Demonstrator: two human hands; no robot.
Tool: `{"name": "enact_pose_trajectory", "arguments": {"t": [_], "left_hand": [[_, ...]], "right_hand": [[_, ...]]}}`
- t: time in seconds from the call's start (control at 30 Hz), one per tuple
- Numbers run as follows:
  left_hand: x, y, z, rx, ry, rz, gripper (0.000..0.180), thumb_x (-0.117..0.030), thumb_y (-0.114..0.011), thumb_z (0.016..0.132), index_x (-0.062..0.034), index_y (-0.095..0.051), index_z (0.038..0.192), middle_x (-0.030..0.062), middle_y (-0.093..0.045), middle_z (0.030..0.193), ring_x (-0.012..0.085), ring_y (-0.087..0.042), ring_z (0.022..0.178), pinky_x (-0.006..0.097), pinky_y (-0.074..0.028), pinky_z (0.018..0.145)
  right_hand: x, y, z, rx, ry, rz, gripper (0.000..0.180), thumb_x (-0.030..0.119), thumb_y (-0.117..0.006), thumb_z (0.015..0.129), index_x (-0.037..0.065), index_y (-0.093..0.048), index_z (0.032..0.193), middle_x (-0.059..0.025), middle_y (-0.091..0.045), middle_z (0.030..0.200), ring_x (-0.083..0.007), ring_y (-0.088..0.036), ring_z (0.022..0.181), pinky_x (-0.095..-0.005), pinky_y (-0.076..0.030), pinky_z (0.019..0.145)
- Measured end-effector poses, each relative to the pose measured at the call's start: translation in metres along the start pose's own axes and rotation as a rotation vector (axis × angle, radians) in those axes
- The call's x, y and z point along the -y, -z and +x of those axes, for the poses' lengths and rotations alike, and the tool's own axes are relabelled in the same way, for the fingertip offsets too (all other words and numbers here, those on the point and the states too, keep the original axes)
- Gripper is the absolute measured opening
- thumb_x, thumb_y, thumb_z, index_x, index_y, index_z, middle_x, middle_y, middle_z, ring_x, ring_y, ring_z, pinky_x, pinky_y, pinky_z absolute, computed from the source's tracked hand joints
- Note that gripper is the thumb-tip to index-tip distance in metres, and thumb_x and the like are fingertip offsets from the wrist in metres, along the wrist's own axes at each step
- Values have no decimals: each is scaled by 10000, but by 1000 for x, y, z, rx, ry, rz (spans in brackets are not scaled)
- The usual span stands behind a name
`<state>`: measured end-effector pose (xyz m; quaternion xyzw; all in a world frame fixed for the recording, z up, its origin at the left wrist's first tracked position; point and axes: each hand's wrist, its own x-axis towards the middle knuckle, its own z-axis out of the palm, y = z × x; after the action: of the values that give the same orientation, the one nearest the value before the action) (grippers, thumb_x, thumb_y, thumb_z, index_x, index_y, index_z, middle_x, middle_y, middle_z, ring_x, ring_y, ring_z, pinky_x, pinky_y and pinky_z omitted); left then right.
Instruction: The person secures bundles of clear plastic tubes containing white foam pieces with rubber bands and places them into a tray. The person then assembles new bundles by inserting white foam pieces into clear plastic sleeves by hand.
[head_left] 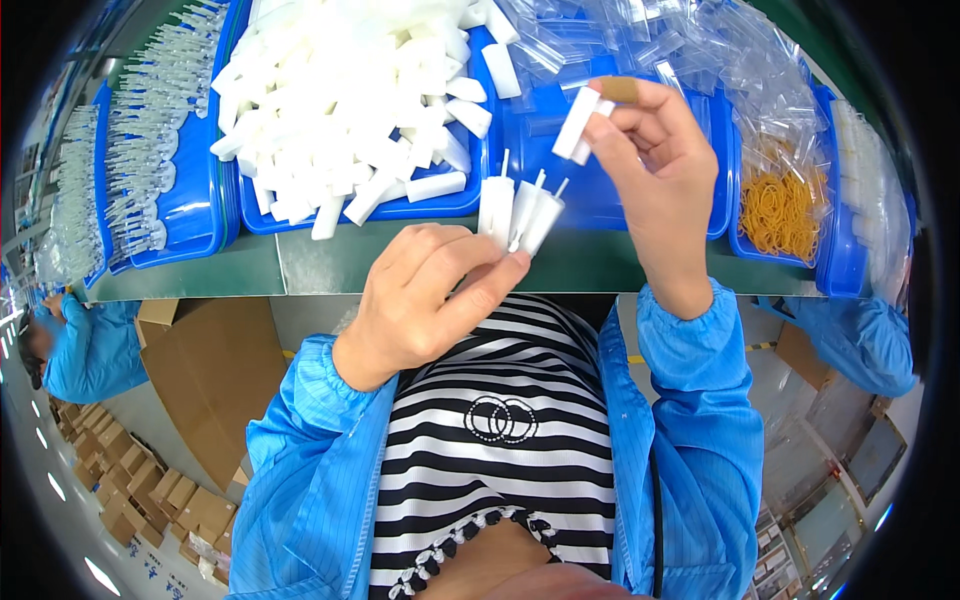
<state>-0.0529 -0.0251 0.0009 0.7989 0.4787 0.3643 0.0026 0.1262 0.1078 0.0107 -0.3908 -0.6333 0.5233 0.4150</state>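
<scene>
My left hand (425, 290) is closed, its thumb and fingertips pinching the lower ends of three white foam pieces (522, 215) fanned out side by side. A thin white stick pokes out of the top of each. Higher and to the right, my right hand (660, 150) pinches a white foam block (575, 125) between thumb and index finger. That block looks slit or doubled lengthwise, and a brown bandage wraps the index finger. The two hands are apart, both above the front edge of the green table (330, 260).
A blue tray (262, 222) heaped with white foam blocks stands ahead. Right of it, another blue tray (610, 210) bears clear plastic sleeves (690, 50). Yellow rubber bands (785, 215) fill a bin far right; thin white-tipped sticks (145, 150) lie in trays at left. Co-workers in blue sit either side.
</scene>
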Motion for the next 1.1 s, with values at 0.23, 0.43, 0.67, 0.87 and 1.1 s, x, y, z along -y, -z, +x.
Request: {"name": "enact_pose_trajectory", "arguments": {"t": [0.23, 0.43, 0.67, 0.87, 1.1], "left_hand": [[-1, -3, 3, 40, 6, -34, 336, -64, -718, 649, -65, -723, 985, 40, -606, 920, 199, -587, 805, 313, -479, 657], [6, -4, 1, 5, 13, -26, 338, -75, -709, 661, -74, -719, 999, 48, -616, 935, 215, -597, 821, 320, -492, 684], [15, -15, -11, -160, -40, -188, 292, -74, -692, 683, -18, -651, 967, 105, -655, 944, 255, -630, 794, 357, -517, 660], [11, -13, 0, -158, -89, -137, 311, -69, -714, 668, -23, -647, 968, 108, -662, 941, 258, -638, 784, 365, -524, 675], [-7, -4, 27, -80, 271, -304, 493, -34, -805, 719, -11, -589, 1162, 161, -611, 1132, 301, -610, 1024, 352, -527, 797]], "right_hand": [[3, -4, -15, 116, -23, -135, 109, 55, -691, 841, 7, -657, 933, -47, -688, 808, -115, -643, 758, -268, -487, 731], [4, 3, -18, 332, 339, -398, 109, -10, -633, 876, 5, -624, 983, -90, -689, 994, -194, -618, 901, -318, -477, 853], [2, -1, -26, 311, 451, -383, 160, 7, -700, 836, 14, -640, 984, -107, -682, 989, -253, -605, 943, -408, -461, 915], [3, -1, -35, 183, 446, -373, 192, 48, -785, 749, 31, -657, 892, -74, -677, 891, -250, -609, 863, -410, -459, 884], [-6, 10, -50, 93, 137, -29, 368, -2, -718, 828, -20, -554, 1157, -96, -663, 1048, -131, -620, 878, -269, -491, 789]]}}
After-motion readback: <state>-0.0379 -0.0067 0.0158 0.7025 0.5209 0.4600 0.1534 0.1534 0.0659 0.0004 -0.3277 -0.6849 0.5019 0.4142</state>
